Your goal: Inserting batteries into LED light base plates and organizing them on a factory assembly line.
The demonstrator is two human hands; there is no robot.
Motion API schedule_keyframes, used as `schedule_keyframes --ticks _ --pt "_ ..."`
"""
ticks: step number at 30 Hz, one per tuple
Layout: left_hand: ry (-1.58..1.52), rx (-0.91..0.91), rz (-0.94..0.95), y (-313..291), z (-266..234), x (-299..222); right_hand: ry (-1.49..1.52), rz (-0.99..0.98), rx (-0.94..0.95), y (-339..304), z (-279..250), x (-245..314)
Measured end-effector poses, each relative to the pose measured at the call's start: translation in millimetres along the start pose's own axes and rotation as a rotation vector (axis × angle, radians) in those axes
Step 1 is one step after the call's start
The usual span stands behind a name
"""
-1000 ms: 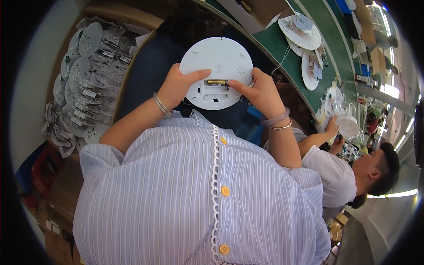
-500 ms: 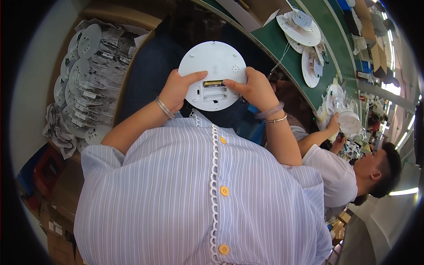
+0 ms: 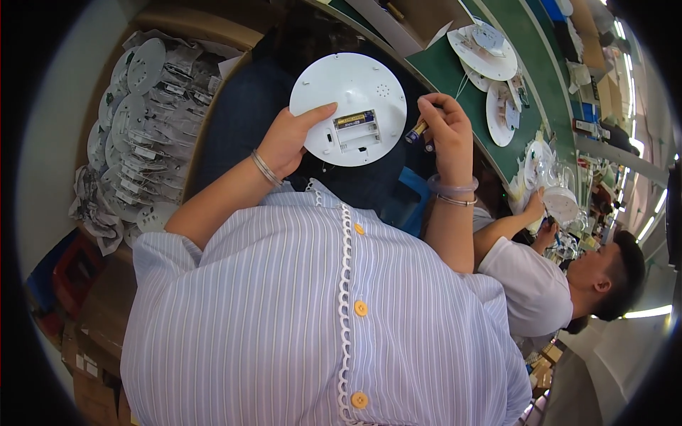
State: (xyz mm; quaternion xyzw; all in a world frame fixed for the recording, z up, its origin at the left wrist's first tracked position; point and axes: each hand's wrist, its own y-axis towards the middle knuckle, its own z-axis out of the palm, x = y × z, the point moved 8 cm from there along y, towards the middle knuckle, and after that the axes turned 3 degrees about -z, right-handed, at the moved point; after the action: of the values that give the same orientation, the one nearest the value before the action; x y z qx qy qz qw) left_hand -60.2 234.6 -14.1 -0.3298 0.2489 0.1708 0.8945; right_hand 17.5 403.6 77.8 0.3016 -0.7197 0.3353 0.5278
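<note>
- We see a long green table point(image 3: 536, 92) running along the right, with more white plates point(image 3: 497, 113) on it.
- We see another person point(image 3: 529, 295) at the right, with both arms reaching toward the table.
- At the left, we see a brown box point(image 3: 202, 27) full of stacked white discs point(image 3: 145, 67) and grey paper.
- In the middle is our white round plate point(image 3: 348, 82), held up in front of the striped shirt point(image 3: 270, 305).
- The left hand point(image 3: 285, 144) pinches the plate's left edge, thumb on top.
- The right hand point(image 3: 450, 135), just right of the plate, holds a loose battery point(image 3: 416, 131) in bent fingers.
- We see one gold-and-dark battery point(image 3: 354, 120) in the upper part of the plate's slot point(image 3: 360, 143).
</note>
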Motion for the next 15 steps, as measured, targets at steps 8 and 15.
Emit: schedule_keyframes --ticks 8,15 --pt "0.051 0.012 0.018 -7 4 -2 -0.188 -0.233 -0.015 -14 31 15" --pt "-0.009 0.004 -0.014 -8 8 -5 -0.152 -0.148 -0.009 -20 34 2"
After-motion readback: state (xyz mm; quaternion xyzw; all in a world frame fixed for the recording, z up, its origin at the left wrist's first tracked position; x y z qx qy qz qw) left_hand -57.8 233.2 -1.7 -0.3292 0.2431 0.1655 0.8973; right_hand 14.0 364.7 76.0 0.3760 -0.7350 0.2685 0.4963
